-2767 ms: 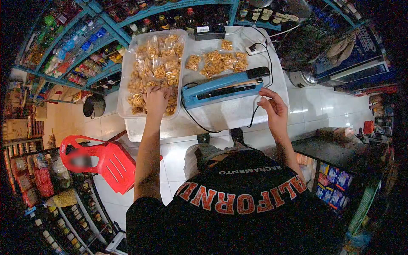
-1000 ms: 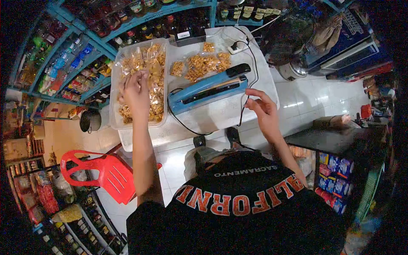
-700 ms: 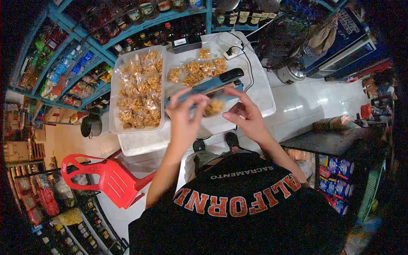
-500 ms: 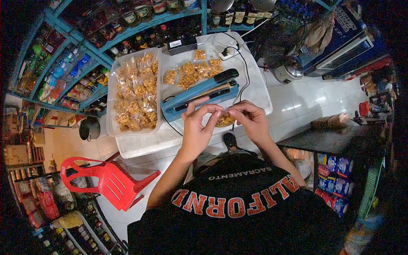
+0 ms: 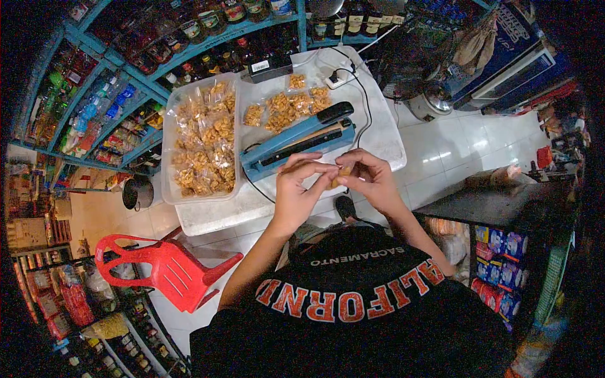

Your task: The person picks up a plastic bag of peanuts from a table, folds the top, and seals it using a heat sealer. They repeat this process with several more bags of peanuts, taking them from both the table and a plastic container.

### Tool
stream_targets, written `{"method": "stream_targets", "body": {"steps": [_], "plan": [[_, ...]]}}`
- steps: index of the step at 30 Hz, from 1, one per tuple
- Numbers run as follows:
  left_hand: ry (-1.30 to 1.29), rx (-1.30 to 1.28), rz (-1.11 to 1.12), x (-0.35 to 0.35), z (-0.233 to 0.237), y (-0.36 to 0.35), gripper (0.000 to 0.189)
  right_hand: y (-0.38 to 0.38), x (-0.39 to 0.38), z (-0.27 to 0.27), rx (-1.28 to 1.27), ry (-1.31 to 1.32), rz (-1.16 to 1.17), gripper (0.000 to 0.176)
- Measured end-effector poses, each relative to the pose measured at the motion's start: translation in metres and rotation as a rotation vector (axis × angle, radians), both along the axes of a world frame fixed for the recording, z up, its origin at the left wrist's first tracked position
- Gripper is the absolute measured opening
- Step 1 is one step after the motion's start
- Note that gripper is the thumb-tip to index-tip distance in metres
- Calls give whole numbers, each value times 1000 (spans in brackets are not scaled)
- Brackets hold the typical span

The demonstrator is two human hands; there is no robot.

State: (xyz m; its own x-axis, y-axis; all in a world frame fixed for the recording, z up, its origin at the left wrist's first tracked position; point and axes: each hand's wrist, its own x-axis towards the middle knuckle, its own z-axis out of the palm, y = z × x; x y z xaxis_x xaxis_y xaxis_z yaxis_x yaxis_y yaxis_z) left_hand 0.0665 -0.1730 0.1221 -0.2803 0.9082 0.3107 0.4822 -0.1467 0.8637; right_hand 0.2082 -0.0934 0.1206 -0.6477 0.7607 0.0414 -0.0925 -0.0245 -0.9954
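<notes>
Both hands meet at the table's front edge, in front of a blue heat sealer (image 5: 296, 143). My left hand (image 5: 302, 189) pinches the left side of a small clear bag of yellow-brown snacks (image 5: 340, 176). On the bag's other side my right hand (image 5: 368, 176) has thumb and fingers closed on it. The fingers cover much of the bag. Behind the sealer lie several filled snack packets (image 5: 283, 108). A clear plastic bin (image 5: 167, 157) full of similar packets stands to the left of the sealer.
The white table (image 5: 208, 220) carries a black box (image 5: 270, 68) and a power strip with cables (image 5: 337, 77) at the back. A red chair (image 5: 170, 271) stands at front left. Shelves of bottles line the back and left; a dark counter (image 5: 498, 201) is at right.
The fingers of both hands have closed in around the bag, which shows less now. My left hand's raised fingers have curled down. The view has shifted slightly.
</notes>
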Motion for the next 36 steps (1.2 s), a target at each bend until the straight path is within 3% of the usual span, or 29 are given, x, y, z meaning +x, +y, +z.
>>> {"method": "stream_targets", "body": {"steps": [2, 12, 15, 19, 25, 27, 28, 29, 32, 36], "plan": [[-111, 7, 49, 0, 0, -1, 13, 3, 4, -9, -11, -3, 31, 14], [-97, 69, 107, 4, 10, 1, 13, 5, 5, -7, -25, 34, 61, 10], [-112, -21, 96, 1, 6, -3, 12, 4, 4, -5, -11, 51, 60, 11], [-8, 31, 62, 0, 0, -6, 11, 3, 6, -7, 6, -21, 55, 10], [84, 34, 36, 3, 11, -7, 8, 8, 10, 0, -175, -9, 157, 10], [-62, 38, 36, 3, 12, -5, 13, 8, 10, 3, -225, -4, 178, 10], [-50, 117, 15, 0, 9, -3, 30, 7, 10, 2, -222, -6, 168, 10], [-53, 119, 8, 2, 10, -1, 30, 7, 9, -1, -193, 12, 145, 11], [-382, 41, 24, 5, 17, 1, 36, 8, 8, -3, -120, 31, 118, 13], [-322, -67, 12, -4, 8, 0, 16, 12, 9, -6, -12, 19, 83, 12]]}}
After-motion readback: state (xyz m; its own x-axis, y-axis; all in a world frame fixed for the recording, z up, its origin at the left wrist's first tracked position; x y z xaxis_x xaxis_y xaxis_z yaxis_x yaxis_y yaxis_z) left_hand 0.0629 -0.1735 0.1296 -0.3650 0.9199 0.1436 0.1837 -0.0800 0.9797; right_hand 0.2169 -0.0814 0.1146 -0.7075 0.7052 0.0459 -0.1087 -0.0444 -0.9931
